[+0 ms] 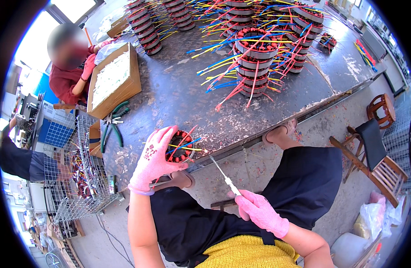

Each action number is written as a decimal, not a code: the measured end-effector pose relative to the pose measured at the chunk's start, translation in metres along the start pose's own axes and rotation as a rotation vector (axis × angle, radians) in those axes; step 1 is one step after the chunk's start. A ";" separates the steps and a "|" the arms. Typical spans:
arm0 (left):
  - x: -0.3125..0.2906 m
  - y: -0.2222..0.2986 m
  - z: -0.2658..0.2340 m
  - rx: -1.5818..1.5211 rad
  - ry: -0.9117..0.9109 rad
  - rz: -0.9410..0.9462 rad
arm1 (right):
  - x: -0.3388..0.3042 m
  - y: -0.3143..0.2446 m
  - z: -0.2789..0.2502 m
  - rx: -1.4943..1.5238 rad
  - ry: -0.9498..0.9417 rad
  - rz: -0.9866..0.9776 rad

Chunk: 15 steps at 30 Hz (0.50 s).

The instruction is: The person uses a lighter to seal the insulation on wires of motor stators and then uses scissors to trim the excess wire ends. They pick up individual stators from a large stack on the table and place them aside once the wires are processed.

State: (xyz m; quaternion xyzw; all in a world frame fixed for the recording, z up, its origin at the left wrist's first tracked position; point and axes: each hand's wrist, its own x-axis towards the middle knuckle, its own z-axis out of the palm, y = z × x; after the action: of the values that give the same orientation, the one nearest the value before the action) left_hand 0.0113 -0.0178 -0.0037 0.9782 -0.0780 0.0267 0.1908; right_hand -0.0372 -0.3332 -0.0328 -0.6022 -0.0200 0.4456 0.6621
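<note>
At the near edge of the table, my left hand (154, 157), in a pink glove, grips a wound motor stator (185, 156). Red, blue and yellow wires stick out of this ring, and its left side is hidden by the glove. My right hand (262, 213), also gloved in pink, is closed around a slim tool (231, 185) with a white handle and a thin shaft. The tool's tip points up and left, close to the wire ends at the table edge; whether it touches them I cannot tell. Green-handled pliers (112, 124) lie beyond my left hand.
Stacked stators (255, 67) with long coloured wires stand across the dark, worn table (183, 98). A cardboard box (136, 82) of white pieces sits at the left, beside a person (68, 80) in pink gloves. A wire basket (82, 205) stands left; a wooden chair (375, 156) stands right.
</note>
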 end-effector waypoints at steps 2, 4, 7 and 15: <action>0.000 0.000 0.000 0.002 -0.003 -0.002 | 0.000 0.000 0.000 0.009 -0.002 0.001; 0.000 0.000 -0.001 0.007 -0.005 0.000 | 0.000 0.002 0.000 0.036 -0.007 0.004; -0.001 -0.002 0.001 0.009 -0.003 0.001 | 0.000 0.001 0.001 0.037 -0.003 0.001; 0.000 -0.002 0.001 0.001 -0.006 0.003 | 0.000 0.000 0.001 0.049 -0.006 0.006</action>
State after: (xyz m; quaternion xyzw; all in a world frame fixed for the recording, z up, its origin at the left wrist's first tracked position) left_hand 0.0115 -0.0163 -0.0053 0.9782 -0.0802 0.0241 0.1901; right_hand -0.0377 -0.3329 -0.0326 -0.5845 -0.0092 0.4496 0.6754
